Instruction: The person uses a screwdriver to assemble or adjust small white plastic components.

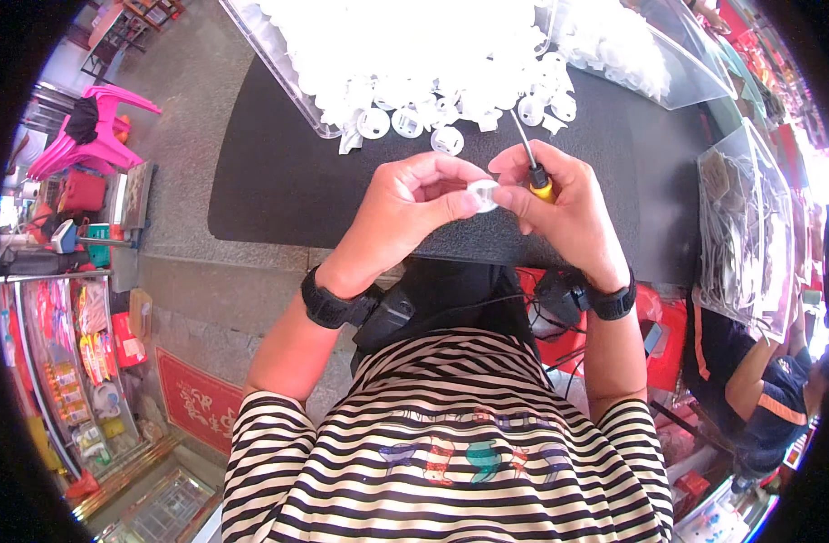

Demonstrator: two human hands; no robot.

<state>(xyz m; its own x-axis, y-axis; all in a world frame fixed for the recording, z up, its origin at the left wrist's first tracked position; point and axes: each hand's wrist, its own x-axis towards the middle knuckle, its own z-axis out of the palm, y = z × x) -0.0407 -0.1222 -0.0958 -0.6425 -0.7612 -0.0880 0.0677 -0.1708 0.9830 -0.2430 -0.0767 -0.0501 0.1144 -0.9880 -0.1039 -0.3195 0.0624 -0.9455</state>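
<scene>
Between the fingertips of my left hand is a small round white plastic part, pinched at its left side. The thumb of my right hand touches the same part from the right. That right hand also grips a screwdriver with a yellow and black handle, its metal shaft pointing up and away. Both hands are over the near part of a black table. Just beyond them, several similar round white parts lie loose on the tabletop.
A big heap of white plastic parts spills from a clear bin at the back. Another clear bin stands back right. White cables fill a clear box at the right, near another person. Pink stools stand left.
</scene>
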